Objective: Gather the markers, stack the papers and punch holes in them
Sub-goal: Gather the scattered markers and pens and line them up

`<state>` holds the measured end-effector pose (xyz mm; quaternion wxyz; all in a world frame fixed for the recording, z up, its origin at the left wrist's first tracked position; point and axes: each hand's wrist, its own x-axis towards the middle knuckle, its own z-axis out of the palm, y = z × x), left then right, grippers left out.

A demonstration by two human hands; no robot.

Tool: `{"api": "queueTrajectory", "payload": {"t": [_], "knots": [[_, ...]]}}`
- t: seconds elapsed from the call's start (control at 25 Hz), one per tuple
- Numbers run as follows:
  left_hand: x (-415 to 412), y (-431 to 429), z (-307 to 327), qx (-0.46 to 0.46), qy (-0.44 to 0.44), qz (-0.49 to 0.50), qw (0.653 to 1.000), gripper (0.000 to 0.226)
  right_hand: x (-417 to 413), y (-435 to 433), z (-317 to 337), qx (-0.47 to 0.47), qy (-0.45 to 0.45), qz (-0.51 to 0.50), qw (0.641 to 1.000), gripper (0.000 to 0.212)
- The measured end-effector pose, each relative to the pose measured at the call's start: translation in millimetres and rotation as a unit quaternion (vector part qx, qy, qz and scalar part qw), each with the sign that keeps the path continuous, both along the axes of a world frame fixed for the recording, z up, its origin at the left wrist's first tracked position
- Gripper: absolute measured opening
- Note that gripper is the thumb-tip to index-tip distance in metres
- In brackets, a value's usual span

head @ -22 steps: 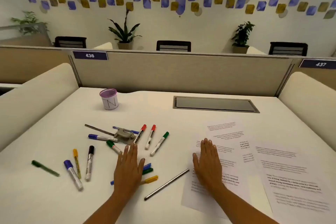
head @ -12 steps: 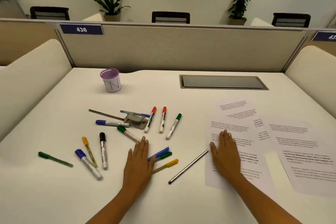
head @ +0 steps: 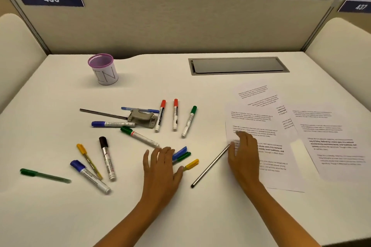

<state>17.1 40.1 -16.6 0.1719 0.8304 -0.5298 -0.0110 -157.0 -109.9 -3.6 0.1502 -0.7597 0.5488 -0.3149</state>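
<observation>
Several markers lie scattered on the white desk, among them two red-capped markers (head: 175, 115), a green-capped marker (head: 189, 121) and a black-capped marker (head: 107, 159). A grey hole punch (head: 143, 118) sits among them. My left hand (head: 160, 166) lies palm down over the blue, green and yellow pens (head: 181, 156), fingers bent a little. My right hand (head: 244, 152) rests on the nearest of several printed papers (head: 261, 126) spread at the right, its fingers slightly lifted. A purple-rimmed cup (head: 103, 69) marked "IN" stands at the back left.
A thin grey pencil (head: 209, 166) lies between my hands. A green pen (head: 45, 175) lies far left. A recessed cable hatch (head: 237, 65) sits at the back. Padded partitions (head: 170, 24) wall the desk on three sides.
The camera has tilted down and closer to the desk. Both hands went from lying flat to fingers slightly bent; the right hand's fingers have begun lifting off the paper.
</observation>
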Motion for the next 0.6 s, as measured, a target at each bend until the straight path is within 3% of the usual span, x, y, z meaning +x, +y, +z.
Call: {"api": "queueTrajectory", "payload": {"t": [0.08,0.24,0.4,0.6], "knots": [[-2.6,-0.2,0.8,0.013,0.025,0.0,1.0,0.048,6.3,26.0,4.2,0.014,-0.022,-0.019,0.999,0.031],[-1.7,-3.1,6.0,0.045,0.073,0.007,0.996,0.05,18.2,56.5,10.5,0.152,-0.03,-0.028,0.988,0.034],[-1.1,-10.6,12.6,0.056,0.103,0.012,0.993,0.037,32.7,66.5,16.7,0.23,0.016,-0.053,0.972,0.035],[-5.8,-27.0,15.4,0.144,0.145,0.067,0.977,0.024,55.0,74.8,20.7,0.278,0.058,-0.058,0.957,0.015]]}}
